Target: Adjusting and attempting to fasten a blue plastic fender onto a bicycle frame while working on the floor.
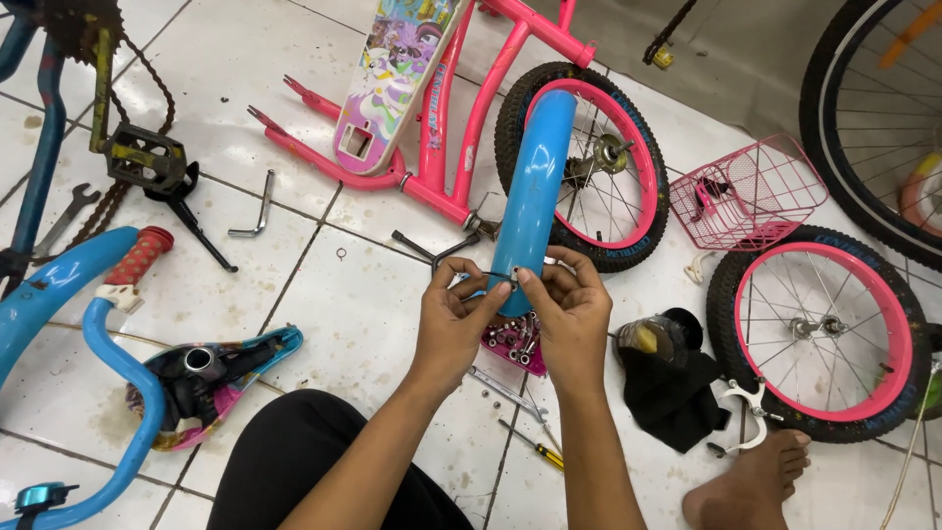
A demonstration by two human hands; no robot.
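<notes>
Both hands pinch the near end of a blue fender (535,186): the left hand (453,329) and right hand (569,319) have fingertips closed on its thin wire stay. Just below them sits a pink tray of bolts (515,344); beyond the fender lies a pink-rimmed wheel (628,147).

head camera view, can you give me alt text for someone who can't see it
Two hands, the left hand and right hand, hold the near end of a blue mudguard over a white tiled floor. A small pink tray of nuts and bolts lies below, with a pink bike frame, two pink-rimmed wheels and a pink basket around.
</notes>
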